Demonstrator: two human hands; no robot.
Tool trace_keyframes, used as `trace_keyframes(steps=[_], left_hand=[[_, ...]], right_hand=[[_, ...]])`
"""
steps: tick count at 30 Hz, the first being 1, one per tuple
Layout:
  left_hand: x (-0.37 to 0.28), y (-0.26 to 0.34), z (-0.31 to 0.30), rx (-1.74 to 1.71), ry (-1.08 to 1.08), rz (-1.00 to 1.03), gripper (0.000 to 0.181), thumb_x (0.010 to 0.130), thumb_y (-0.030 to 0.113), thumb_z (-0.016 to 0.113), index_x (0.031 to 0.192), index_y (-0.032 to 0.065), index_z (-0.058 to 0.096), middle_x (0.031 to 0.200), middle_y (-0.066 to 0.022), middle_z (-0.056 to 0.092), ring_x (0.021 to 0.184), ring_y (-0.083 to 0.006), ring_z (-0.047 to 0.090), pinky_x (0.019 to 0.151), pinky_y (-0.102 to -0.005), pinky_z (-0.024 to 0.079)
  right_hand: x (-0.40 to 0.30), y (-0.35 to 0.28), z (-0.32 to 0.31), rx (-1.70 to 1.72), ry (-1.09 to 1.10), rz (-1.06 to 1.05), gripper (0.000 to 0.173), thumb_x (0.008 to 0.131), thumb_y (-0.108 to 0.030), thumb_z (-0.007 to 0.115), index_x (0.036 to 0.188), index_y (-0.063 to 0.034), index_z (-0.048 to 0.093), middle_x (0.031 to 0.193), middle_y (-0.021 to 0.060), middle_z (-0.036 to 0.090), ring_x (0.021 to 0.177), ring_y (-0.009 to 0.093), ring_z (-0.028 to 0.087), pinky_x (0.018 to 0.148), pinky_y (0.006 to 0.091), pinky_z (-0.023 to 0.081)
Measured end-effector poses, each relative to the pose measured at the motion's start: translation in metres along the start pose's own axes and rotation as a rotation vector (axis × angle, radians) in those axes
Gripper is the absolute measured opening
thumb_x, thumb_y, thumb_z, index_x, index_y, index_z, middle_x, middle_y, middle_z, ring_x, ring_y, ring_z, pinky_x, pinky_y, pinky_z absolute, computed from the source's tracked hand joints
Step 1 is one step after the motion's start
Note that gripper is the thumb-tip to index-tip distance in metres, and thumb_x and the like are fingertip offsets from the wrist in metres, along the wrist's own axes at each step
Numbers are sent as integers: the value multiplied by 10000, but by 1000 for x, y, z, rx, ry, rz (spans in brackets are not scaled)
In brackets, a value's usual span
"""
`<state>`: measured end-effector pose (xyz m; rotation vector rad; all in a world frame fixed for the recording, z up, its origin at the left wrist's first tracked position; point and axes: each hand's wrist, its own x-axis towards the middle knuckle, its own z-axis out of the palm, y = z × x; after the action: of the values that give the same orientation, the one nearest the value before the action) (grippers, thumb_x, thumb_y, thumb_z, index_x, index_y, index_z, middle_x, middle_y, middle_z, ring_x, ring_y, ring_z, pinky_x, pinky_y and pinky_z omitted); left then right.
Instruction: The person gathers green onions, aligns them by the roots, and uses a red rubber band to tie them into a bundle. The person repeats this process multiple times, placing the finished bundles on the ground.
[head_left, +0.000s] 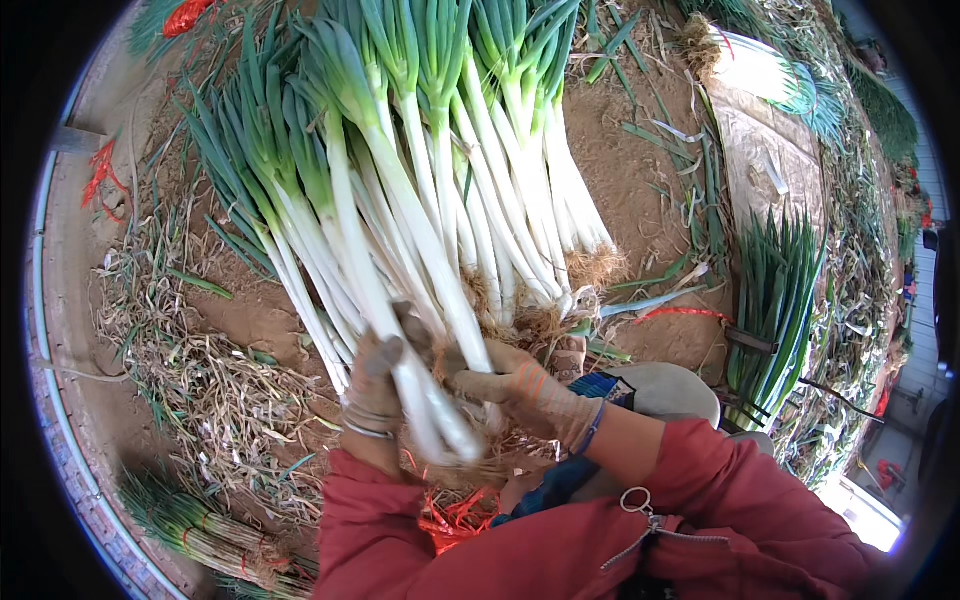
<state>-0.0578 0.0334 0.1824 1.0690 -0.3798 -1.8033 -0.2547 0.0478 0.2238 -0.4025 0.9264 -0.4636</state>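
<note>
My left hand (375, 390), in a soiled work glove, is closed around white green-onion stalks (416, 397) whose lower ends are blurred. Beside it, my right hand (529, 386), in a striped glove, grips the bottom of another thick green-onion stalk (457, 315). Part of both hands' fingers is hidden behind the stalks. Under and beyond them lies a broad spread of green onions (517, 187), green leaves pointing away from me and roots (596, 262) towards me.
Dry leaf scraps (225, 405) cover the soil to the left. Tied bundles (225, 544) lie at lower left, red plastic twine (457, 517) by my lap. On the right are upright green leaves (772, 300) with a dark strap (752, 341) and a white-stemmed bundle (757, 71) on cardboard (765, 150).
</note>
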Motion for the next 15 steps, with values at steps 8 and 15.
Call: trace_keyframes(steps=[8,15], left_hand=[[3,-47,45,522,331,201,503,803,214,759,1163,-63,542,945,-144,669,827,-206,651,723,-298,550],[96,-41,-33,-202,386,138,439,982,302,453,1288,-10,490,1157,-216,606,971,-306,650,790,-384,586]], right_hand=[[-9,9,-4,-196,71,-50,698,739,-205,777,1317,7,449,1070,85,624,972,170,598,855,330,493],[-31,-27,-8,249,-54,39,638,740,-83,699,1322,31,463,1101,165,652,956,252,669,836,345,547]])
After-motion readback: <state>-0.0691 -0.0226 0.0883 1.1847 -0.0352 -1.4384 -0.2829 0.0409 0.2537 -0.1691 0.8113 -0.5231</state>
